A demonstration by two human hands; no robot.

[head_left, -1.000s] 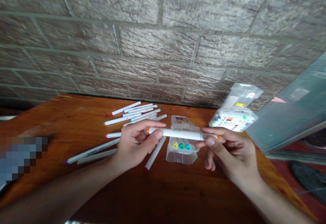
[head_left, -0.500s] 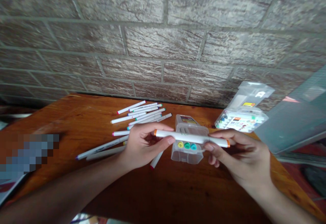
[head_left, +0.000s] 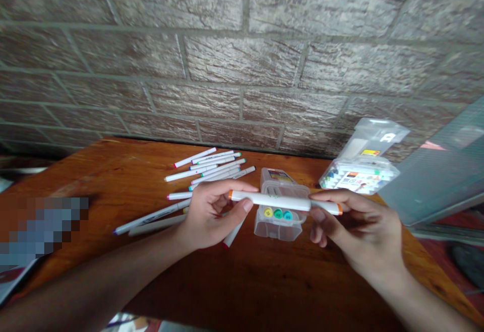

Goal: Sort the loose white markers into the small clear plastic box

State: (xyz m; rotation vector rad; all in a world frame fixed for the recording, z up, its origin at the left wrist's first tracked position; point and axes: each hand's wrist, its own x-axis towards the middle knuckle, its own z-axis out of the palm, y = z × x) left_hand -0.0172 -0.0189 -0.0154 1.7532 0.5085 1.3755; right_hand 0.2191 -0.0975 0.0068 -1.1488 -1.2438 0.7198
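Note:
A white marker (head_left: pixel 282 201) with orange ends lies level between my two hands. My left hand (head_left: pixel 212 211) pinches its left part between thumb and fingers. At the other end, my right hand (head_left: pixel 363 231) grips the marker near its right cap. Below and behind it sits a small clear plastic case (head_left: pixel 279 232), partly covered by the marker. Yellow, green and blue round marker ends (head_left: pixel 278 213) show inside this case. One more white marker (head_left: pixel 235 234) with a red tip lies just left of the case, partly hidden by my left hand.
Several white markers (head_left: pixel 212 163) are spread on the wooden table (head_left: pixel 264 281) behind and left of my left hand. Back right stands a second clear case (head_left: pixel 359 176), lid up, packed with markers. A stone-block wall (head_left: pixel 242 60) rises behind the table. A pixelated object (head_left: pixel 41 236) is at left.
The marker stays in both hands with hardly any shift. My left thumb has slid slightly left along it, and my right fingers have moved a little toward the right cap.

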